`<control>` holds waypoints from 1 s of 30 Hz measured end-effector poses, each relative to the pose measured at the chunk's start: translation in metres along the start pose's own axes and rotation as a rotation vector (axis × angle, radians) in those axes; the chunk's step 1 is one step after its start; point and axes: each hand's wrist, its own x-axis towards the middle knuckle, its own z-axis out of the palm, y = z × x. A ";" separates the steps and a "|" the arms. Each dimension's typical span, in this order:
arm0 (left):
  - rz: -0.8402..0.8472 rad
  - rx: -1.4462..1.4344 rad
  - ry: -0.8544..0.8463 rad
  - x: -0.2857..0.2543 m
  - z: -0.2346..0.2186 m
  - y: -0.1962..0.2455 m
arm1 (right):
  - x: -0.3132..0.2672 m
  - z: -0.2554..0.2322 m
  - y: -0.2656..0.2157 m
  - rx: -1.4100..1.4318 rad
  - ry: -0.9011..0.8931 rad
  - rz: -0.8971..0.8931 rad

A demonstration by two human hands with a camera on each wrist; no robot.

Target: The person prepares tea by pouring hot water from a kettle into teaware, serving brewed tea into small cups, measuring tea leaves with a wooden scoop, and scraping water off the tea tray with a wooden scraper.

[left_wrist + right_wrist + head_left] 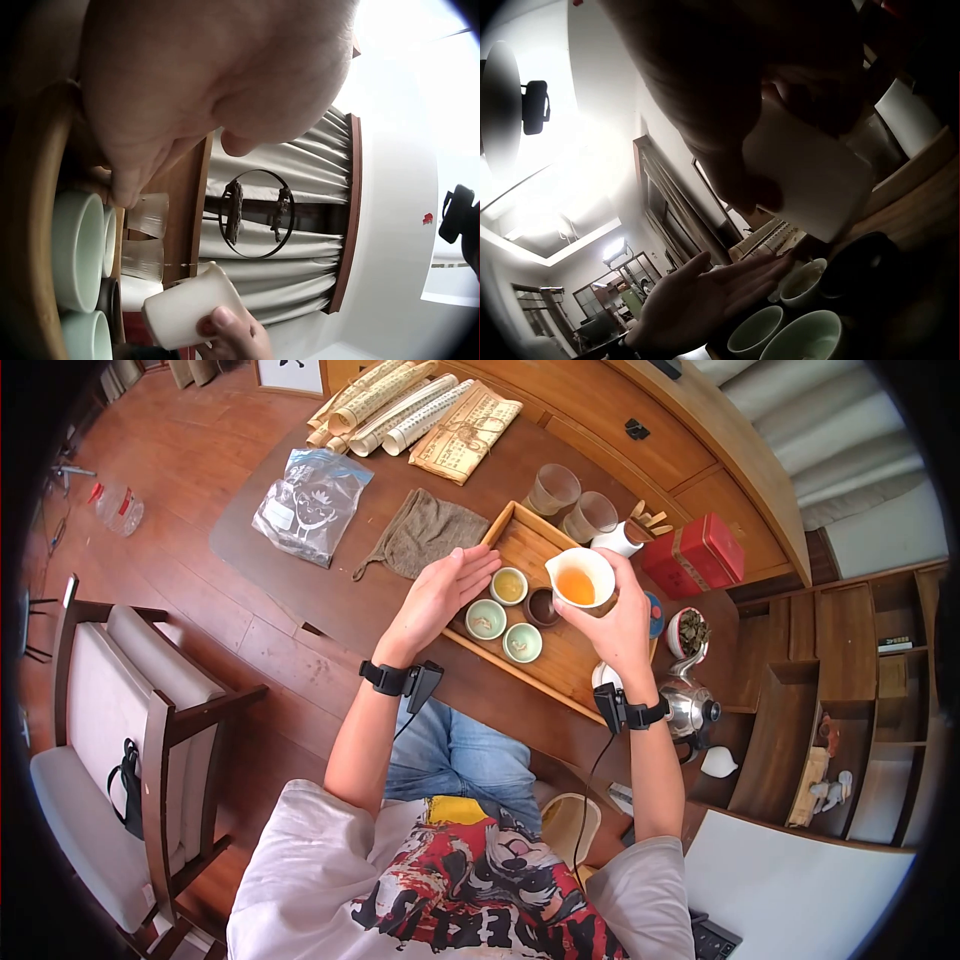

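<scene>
My right hand (622, 622) grips a white spouted pitcher (592, 566) holding amber liquid, raised over the wooden tray (590, 685). My left hand (440, 596) is held beside the cups with its fingers straight and together, holding nothing. Below it sit a cup with yellowish liquid (509, 586) and two pale green cups (486, 619), (522, 643). A dark cup (541, 608) stands close to the pitcher. In the left wrist view the pitcher (193, 306) leans above the tray's far side; in the right wrist view the left palm (686, 304) faces up beside the cups.
Two clear glasses (555, 489), a red tin (694, 556), a bowl of leaves (689, 633) and a steel kettle (690, 705) surround the tray. A brown cloth (422, 534), a plastic bag (312, 506) and paper rolls (385, 400) lie on the table.
</scene>
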 end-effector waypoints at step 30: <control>0.026 0.024 -0.018 0.000 -0.001 -0.002 | -0.037 -0.035 0.014 -0.415 -0.054 -0.024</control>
